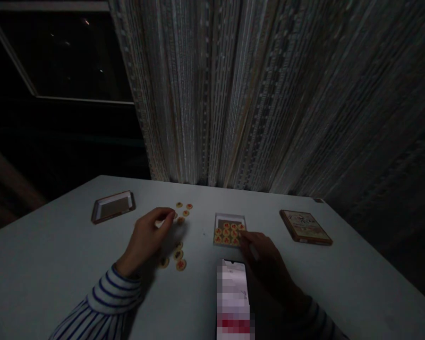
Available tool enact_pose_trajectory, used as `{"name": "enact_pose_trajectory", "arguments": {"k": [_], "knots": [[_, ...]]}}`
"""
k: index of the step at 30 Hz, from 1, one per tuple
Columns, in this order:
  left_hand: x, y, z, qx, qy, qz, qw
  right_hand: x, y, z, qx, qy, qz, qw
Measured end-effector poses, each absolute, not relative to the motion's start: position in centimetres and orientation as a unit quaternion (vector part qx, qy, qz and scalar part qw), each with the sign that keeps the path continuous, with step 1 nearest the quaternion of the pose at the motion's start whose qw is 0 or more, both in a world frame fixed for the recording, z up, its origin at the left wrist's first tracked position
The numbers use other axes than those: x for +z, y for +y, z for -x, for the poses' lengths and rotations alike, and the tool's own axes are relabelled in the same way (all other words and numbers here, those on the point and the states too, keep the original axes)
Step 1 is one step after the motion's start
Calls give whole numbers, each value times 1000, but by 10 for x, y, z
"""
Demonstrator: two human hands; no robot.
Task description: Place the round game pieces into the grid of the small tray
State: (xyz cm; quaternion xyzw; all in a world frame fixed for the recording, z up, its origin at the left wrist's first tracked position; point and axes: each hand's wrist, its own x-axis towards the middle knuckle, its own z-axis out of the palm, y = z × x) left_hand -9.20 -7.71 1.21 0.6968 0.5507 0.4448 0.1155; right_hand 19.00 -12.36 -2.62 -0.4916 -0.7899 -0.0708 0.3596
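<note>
My left hand (pixel 147 236) hangs over a loose scatter of round, yellowish Chinese chess pieces (pixel 178 255), its fingers curled around a pale object (pixel 159 223) that looks like one such piece. More pieces (pixel 186 213) lie just beyond those fingertips. My right hand (pixel 260 259), dim in shadow, reaches the near right corner of a small square tray (pixel 230 217). Several pieces (pixel 226 233) sit packed in rows inside that tray. Whether the right fingers hold anything is hidden by the dark.
A smartphone (pixel 233 297) with a blurred screen lies on the white table (pixel 56 250) between my forearms. A shallow rectangular lid (pixel 113 207) sits at the far left, and a picture-printed box (pixel 305 227) at the far right. A string curtain and dark window stand behind.
</note>
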Motion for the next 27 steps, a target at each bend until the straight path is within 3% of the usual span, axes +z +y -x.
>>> {"name": "enact_pose_trajectory", "arguments": {"k": [6, 12, 27], "knots": [[-20, -85, 112, 479, 607, -630, 79, -42, -123, -191, -71, -781, 484, 387], [-21, -84, 123, 509, 637, -572, 89, -47, -122, -192, -47, -795, 506, 330], [-23, -82, 131, 511, 642, -567, 72, -42, -131, -178, -24, -799, 502, 329]]}}
